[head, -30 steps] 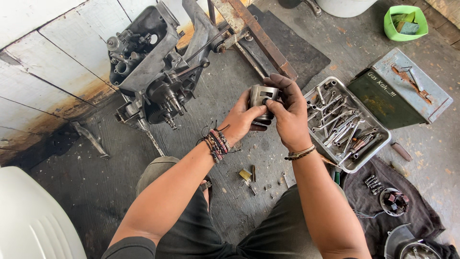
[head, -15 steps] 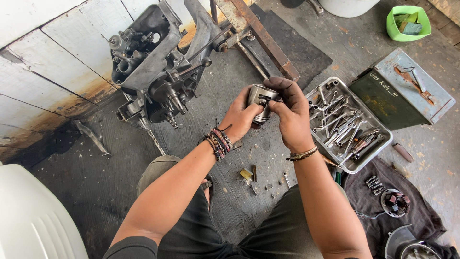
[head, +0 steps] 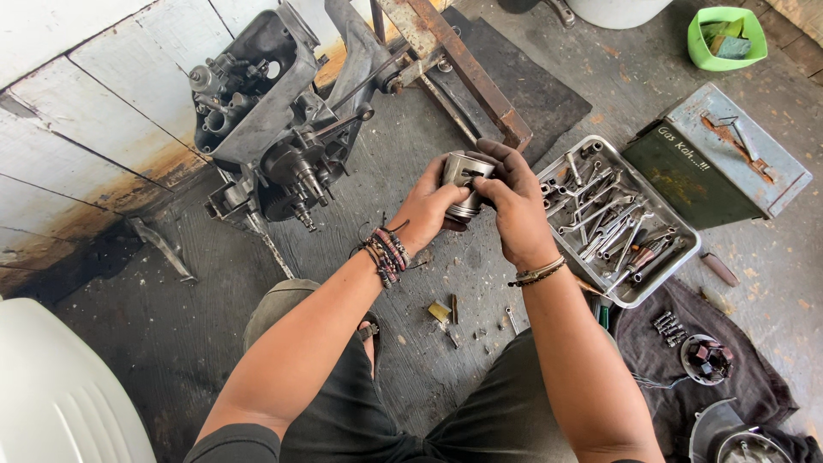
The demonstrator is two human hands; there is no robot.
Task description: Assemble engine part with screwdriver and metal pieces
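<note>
A silvery metal piston is held up in front of me by both hands. My left hand cups it from below and the side, with bead bracelets on that wrist. My right hand, grimy with oil, grips its right side with fingers curled over the top. To the upper left a stripped engine block sits on the dark floor, its shaft end pointing toward me.
A metal tray of wrenches and sockets lies right of my hands, a green-grey metal box beyond it. Small parts lie between my knees. A dark cloth with a dish of bits is lower right; a green tub top right; rusty frame.
The piston has been turned a little between my hands, and my right fingers have shifted over its top. Both hands stay in about the same place.
</note>
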